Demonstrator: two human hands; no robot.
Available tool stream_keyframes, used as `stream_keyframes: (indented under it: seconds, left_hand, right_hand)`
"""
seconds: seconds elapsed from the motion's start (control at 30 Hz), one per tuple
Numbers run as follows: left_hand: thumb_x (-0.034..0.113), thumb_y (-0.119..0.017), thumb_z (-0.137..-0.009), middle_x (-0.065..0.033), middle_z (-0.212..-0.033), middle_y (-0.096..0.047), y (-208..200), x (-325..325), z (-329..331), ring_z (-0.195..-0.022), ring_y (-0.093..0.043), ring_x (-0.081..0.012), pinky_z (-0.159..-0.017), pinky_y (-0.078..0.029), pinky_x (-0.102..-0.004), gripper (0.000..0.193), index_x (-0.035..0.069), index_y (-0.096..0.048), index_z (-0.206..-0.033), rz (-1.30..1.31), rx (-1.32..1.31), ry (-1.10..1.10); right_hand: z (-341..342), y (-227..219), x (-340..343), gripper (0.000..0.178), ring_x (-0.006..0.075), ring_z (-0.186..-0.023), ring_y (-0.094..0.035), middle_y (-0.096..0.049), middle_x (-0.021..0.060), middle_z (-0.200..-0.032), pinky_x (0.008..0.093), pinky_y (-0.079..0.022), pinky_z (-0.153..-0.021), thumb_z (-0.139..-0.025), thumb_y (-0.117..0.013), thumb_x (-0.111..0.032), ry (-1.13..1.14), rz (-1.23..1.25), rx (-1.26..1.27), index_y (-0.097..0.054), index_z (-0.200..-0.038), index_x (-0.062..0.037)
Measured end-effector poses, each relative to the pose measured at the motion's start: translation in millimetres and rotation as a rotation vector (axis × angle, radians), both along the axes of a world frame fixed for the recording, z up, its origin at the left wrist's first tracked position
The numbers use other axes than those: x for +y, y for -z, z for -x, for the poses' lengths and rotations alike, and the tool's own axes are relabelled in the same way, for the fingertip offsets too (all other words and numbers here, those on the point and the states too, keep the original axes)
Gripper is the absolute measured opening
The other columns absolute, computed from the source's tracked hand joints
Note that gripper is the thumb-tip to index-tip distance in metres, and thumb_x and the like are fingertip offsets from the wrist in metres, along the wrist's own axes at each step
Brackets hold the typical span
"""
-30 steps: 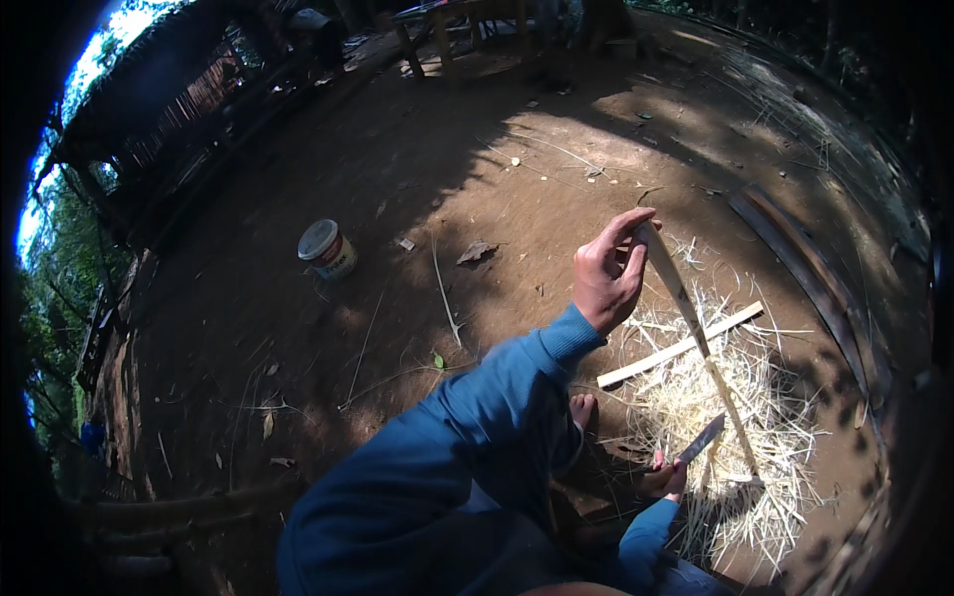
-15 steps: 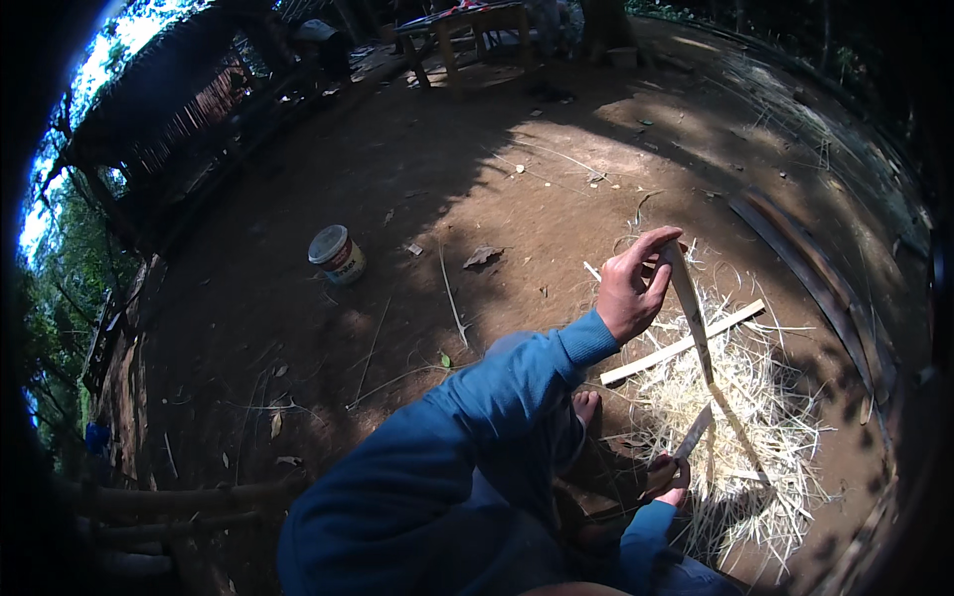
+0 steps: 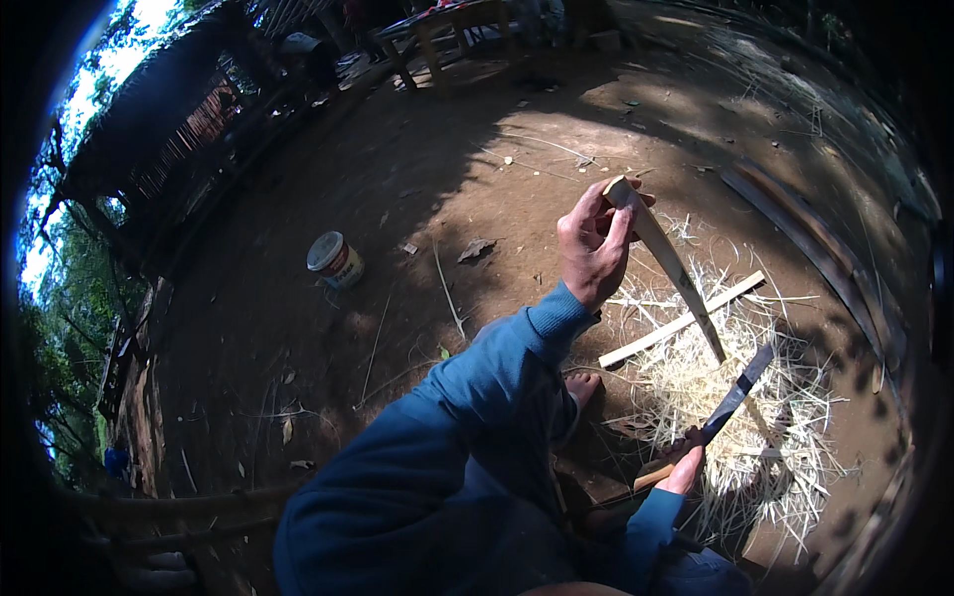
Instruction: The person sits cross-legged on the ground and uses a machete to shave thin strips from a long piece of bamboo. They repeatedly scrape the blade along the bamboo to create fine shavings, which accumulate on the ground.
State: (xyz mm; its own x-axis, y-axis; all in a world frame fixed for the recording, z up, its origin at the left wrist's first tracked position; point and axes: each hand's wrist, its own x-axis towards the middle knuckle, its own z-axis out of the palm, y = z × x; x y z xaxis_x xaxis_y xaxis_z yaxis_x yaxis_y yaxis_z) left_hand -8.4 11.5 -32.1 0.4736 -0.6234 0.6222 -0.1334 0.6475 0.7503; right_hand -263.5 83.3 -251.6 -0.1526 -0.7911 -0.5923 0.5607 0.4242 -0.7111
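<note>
My left hand [image 3: 593,248] is closed on the upper end of a flat wooden strip [image 3: 672,268], held slanting with its lower end over the pile of pale shavings [image 3: 795,467]. In my right hand [image 3: 684,469] is a long-bladed knife [image 3: 737,392], gripped by its wooden handle, its dark blade pointing up and away to the right. The blade is apart from the strip. A second pale strip [image 3: 686,320] lies across the far part of the shavings.
A lidded plastic bucket [image 3: 336,260] stands on the bare earth at left. Long dark wooden slats [image 3: 815,248] lie on the right. Near the lower left are wooden poles [image 3: 189,505]. A wooden table [image 3: 427,45] and a thatched shelter [image 3: 159,129] stand at the back.
My left hand has moved left and slightly up, turning the strip so its end shows. The knife has swung away from the strip, to the right and up.
</note>
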Motion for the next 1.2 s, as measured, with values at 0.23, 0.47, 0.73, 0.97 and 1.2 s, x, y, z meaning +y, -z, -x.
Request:
stream_keyframes:
  seconds: [0.23, 0.47, 0.73, 0.97, 1.2]
  left_hand:
    - [0.002, -0.050, -0.094, -0.0141, -0.097, -0.066, 11, -6, 4, -0.088, -0.067, -0.0193, -0.072, -0.057, -0.0284, 0.021, -0.005, -0.052, -0.114, -0.098, -0.174, 0.022]
    - [0.000, -0.045, -0.094, -0.0169, -0.098, -0.066, 17, -4, 9, -0.088, -0.067, -0.0195, -0.070, -0.057, -0.0271, 0.028, -0.003, -0.046, -0.122, -0.147, -0.245, 0.083]
    - [0.006, -0.047, -0.095, -0.0162, -0.097, -0.066, 24, -8, 7, -0.087, -0.067, -0.0195, -0.067, -0.057, -0.0266, 0.030, -0.002, -0.045, -0.124, -0.129, -0.188, 0.159]
    - [0.014, -0.062, -0.090, -0.0155, -0.107, -0.063, 22, -6, 8, -0.097, -0.063, -0.0204, -0.077, -0.056, -0.0305, 0.040, -0.002, -0.048, -0.124, -0.216, -0.090, 0.307]
    - [0.010, -0.065, -0.088, -0.0161, -0.117, -0.059, 7, 1, 18, -0.103, -0.060, -0.0207, -0.087, -0.053, -0.0341, 0.049, -0.002, -0.045, -0.131, -0.274, -0.075, 0.517]
  right_hand:
    - [-7, 27, 4, 0.051, 0.0183, -0.106, -0.050, -0.050, 0.0116, -0.125, 0.0328, -0.042, -0.089, -0.090, -0.061, -0.024, 0.173, 0.157, 0.207, -0.046, -0.133, -0.0028]
    - [-7, 55, 7, 0.026, 0.0077, -0.066, -0.047, -0.051, -0.0012, -0.080, 0.0236, -0.039, -0.058, -0.087, -0.064, -0.021, -0.007, 0.414, 0.327, -0.056, -0.106, -0.0051]
    - [-15, 43, 11, 0.031, 0.0115, -0.069, -0.054, -0.056, 0.0066, -0.102, 0.0230, -0.043, -0.058, -0.089, -0.057, -0.007, -0.098, 0.532, 0.271, -0.050, -0.118, 0.0013]
    - [-9, 58, 5, 0.022, 0.0104, -0.052, -0.046, -0.055, 0.0027, -0.075, 0.0235, -0.036, -0.043, -0.087, -0.059, -0.011, -0.136, 0.766, 0.472, -0.057, -0.107, -0.0006]
    - [-7, 33, 1, 0.013, 0.0082, -0.048, -0.046, -0.049, -0.0001, -0.068, 0.0231, -0.035, -0.042, -0.088, -0.059, -0.011, -0.224, 0.555, 0.217, -0.054, -0.097, -0.0028]
